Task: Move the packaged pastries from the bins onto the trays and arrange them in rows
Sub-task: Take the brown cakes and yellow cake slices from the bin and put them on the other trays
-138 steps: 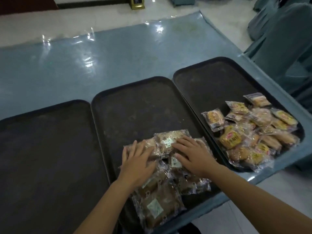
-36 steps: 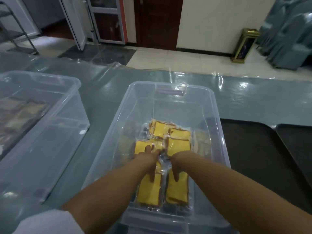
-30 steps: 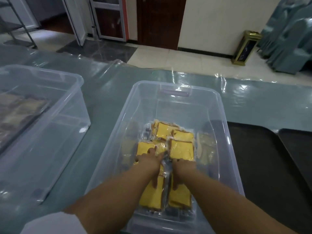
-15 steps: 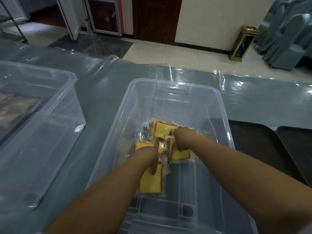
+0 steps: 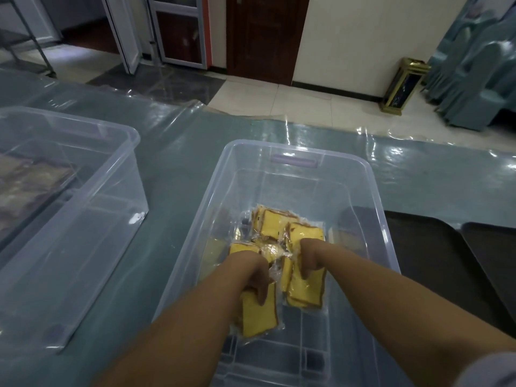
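Inside the clear bin [image 5: 374, 208] at the middle of the table [image 5: 178, 152], both hands reach down into a loose heap of wrapped yellow cakes [image 5: 282, 247]. The left hand [image 5: 251, 272] curls round one pack [image 5: 258, 314], thumb lying across its top face, so that the pack hangs out below the hand toward the near end of the bin; its other fingers are hidden beneath. The right hand [image 5: 311, 254] is bent over a second pack [image 5: 307, 289], thumb pressed onto the wrapper and fingers tucked under, with that pack also jutting out nearward from the grip. The two held packs lie side by side, nearly touching, and crumpled film bunches between the hands. Beyond the knuckles, more cakes lie overlapped toward the bin's far half. A second bin [image 5: 92, 174] stands well apart on the left, with brownish packs [image 5: 25, 185] blurred inside. Two dark trays [image 5: 435, 247] lie just beside the middle bin on the right.
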`<state>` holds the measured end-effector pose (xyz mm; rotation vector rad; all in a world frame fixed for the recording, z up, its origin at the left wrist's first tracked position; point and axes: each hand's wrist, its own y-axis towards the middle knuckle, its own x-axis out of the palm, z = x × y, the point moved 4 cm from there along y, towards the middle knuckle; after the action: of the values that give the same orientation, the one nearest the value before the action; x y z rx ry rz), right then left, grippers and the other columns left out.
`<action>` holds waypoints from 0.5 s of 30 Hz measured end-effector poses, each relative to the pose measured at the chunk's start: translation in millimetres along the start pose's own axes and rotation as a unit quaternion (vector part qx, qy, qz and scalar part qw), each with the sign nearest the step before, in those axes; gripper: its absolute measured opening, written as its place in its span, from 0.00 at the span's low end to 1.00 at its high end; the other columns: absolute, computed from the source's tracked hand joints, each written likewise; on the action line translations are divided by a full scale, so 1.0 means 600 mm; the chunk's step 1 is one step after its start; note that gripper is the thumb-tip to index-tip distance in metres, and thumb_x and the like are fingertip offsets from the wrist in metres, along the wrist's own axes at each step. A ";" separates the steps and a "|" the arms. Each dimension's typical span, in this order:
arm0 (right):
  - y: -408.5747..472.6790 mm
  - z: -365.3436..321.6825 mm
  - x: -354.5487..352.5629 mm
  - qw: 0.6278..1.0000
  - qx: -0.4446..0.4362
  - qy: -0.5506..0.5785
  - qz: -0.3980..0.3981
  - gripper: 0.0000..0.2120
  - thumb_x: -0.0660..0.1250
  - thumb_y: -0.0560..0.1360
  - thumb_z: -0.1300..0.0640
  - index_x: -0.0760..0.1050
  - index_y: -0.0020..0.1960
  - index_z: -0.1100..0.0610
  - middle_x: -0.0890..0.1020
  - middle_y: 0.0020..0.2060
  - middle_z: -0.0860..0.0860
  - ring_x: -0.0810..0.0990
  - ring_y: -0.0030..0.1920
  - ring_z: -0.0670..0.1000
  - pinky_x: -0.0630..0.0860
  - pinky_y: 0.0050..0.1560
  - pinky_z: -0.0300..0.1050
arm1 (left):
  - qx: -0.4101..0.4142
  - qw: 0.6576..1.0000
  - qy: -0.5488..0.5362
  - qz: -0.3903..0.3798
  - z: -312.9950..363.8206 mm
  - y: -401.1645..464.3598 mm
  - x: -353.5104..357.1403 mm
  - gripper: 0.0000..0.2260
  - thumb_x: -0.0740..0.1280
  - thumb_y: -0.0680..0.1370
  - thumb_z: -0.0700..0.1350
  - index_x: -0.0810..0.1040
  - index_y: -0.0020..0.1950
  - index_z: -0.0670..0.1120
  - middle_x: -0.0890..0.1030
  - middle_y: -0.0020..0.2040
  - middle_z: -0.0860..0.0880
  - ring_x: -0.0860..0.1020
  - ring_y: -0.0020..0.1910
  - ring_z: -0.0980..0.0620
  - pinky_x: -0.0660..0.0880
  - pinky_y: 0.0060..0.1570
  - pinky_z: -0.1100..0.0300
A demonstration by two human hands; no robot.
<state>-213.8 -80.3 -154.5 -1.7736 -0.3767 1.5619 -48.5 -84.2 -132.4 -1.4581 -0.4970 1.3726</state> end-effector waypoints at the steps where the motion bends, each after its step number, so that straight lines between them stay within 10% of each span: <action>1: -0.003 0.000 0.009 1.000 0.012 0.006 -0.001 0.44 0.81 0.64 0.55 0.61 0.72 0.60 0.75 0.65 0.59 0.75 0.64 0.63 0.76 0.60 0.56 | -0.004 1.000 0.001 -0.010 0.001 -0.004 0.000 0.26 0.75 0.74 0.47 0.72 0.67 0.38 0.75 0.44 0.45 0.78 0.53 0.40 0.77 0.59 0.48; 6: -0.012 0.004 0.052 0.998 0.045 0.011 -0.038 0.51 0.84 0.58 0.51 0.63 0.75 0.54 0.72 0.69 0.58 0.71 0.67 0.67 0.72 0.64 0.64 | -0.025 0.999 0.013 -0.019 0.005 -0.029 -0.010 0.28 0.74 0.75 0.47 0.70 0.70 0.38 0.74 0.45 0.45 0.75 0.47 0.42 0.76 0.51 0.50; 11: -0.087 -0.020 0.012 0.999 0.041 0.009 -0.022 0.36 0.78 0.68 0.51 0.69 0.70 0.62 0.75 0.65 0.59 0.76 0.63 0.62 0.75 0.61 0.54 | -0.019 0.999 0.051 -0.002 0.015 -0.072 -0.023 0.28 0.76 0.72 0.49 0.73 0.69 0.41 0.76 0.55 0.43 0.78 0.56 0.40 0.78 0.54 0.49; 15: -0.181 -0.011 -0.069 0.990 0.010 0.031 0.138 0.20 0.73 0.71 0.52 0.75 0.60 0.58 0.80 0.58 0.57 0.80 0.57 0.58 0.74 0.49 0.45 | 0.051 0.986 0.106 0.118 0.029 -0.149 -0.063 0.24 0.77 0.71 0.52 0.78 0.62 0.44 0.80 0.54 0.44 0.80 0.44 0.45 0.80 0.44 0.53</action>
<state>-190.0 -34.1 -50.2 -1.9172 -0.0867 1.6849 -44.0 -74.5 -34.5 -1.5936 -0.1180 1.3829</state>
